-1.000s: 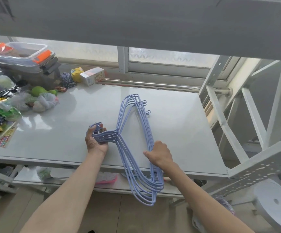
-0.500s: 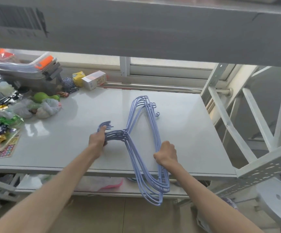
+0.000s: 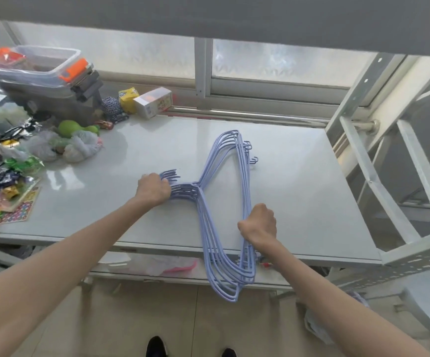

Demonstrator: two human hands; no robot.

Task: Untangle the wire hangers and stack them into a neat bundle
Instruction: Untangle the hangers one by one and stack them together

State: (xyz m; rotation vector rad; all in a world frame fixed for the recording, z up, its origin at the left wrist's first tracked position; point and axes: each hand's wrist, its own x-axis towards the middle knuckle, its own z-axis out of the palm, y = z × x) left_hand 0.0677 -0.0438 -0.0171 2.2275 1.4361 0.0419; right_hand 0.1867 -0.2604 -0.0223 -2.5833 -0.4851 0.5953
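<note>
Several light-blue wire hangers point(image 3: 243, 173) lie stacked together on the white table point(image 3: 299, 202), one end hanging past the front edge. My left hand point(image 3: 153, 189) grips the bunched hook necks at the stack's left side; the hook tips stick out beyond my fingers. My right hand point(image 3: 259, 224) is curled round the straight bottom bars near the table's front edge. Two small side hooks poke out at the far right end of the stack.
Clutter fills the table's left side: a clear box with orange clips point(image 3: 33, 64), a green toy point(image 3: 76, 128), plastic bags point(image 3: 80, 148), small cartons point(image 3: 152, 102). A white metal frame point(image 3: 378, 176) stands on the right. A window runs behind. My feet show below on the tiled floor.
Both hands keep their hold on the hangers. The stack has shifted slightly rightward and away from me on the table, and its wires sit closer together.
</note>
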